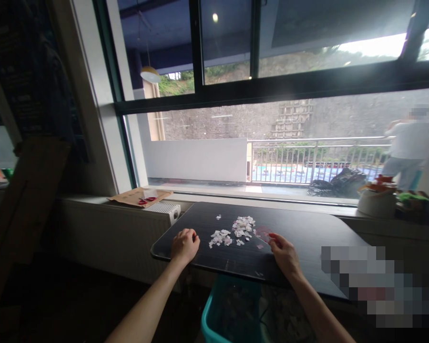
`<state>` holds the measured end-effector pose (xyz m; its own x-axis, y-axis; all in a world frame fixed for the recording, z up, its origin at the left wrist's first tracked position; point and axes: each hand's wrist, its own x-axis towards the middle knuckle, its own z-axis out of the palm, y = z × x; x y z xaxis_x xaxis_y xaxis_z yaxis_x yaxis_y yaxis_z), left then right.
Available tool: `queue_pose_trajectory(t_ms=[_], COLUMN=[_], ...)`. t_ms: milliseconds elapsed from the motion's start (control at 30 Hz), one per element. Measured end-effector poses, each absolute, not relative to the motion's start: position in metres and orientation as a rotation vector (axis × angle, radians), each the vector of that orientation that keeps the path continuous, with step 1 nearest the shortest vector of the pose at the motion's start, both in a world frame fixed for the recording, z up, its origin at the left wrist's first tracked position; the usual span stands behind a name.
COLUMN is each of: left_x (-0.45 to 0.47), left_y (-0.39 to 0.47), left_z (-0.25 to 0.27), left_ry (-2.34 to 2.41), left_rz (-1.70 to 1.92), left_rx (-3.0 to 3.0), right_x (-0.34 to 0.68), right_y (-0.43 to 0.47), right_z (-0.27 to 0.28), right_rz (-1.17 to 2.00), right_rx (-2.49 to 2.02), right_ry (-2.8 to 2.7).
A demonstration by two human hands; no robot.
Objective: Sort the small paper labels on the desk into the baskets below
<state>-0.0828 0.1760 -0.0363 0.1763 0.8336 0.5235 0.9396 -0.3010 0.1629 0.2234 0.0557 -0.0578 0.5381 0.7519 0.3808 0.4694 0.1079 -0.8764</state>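
Observation:
My left hand [186,244] rests on the left side of the dark table [307,228], its fingers curled in. Whatever may be inside those fingers is hidden. Between my hands lie two loose piles of small white paper scraps, a nearer pile [220,237] and a farther pile [243,226]. Right of the piles, my right hand [285,253] pinches a thin, pinkish see-through piece [263,233] by its edge. A small pink scrap [260,247] lies just below that piece.
Under the table's front edge stands a teal bin [208,314]. Red-handled scissors [147,200] lie on brown cardboard [128,196] by the radiator [164,209]. A white bucket [376,202] stands at the right sill. Outside the window, a person [411,140] stands by the railing.

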Motion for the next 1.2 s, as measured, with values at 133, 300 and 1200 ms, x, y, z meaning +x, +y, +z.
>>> queue_pose_trajectory(t_ms=[133,300,1200], left_x=[-0.082,-0.082,0.070], left_y=[0.173,0.172,0.155], left_z=[-0.034,-0.034,-0.026], left_ry=[-1.736,-1.736,-1.688], left_rz=[-0.782,-0.782,-0.350], left_rx=[-2.244,-2.256,-2.936], right_x=[0.227,0.221,0.228], right_y=[0.054,0.051,0.057], right_z=[-0.057,-0.058,-0.061], right_rz=[0.273,0.295,0.357], right_rx=[-1.583,-1.590,-1.379], right_ry=[-1.158,-1.226,-0.927])
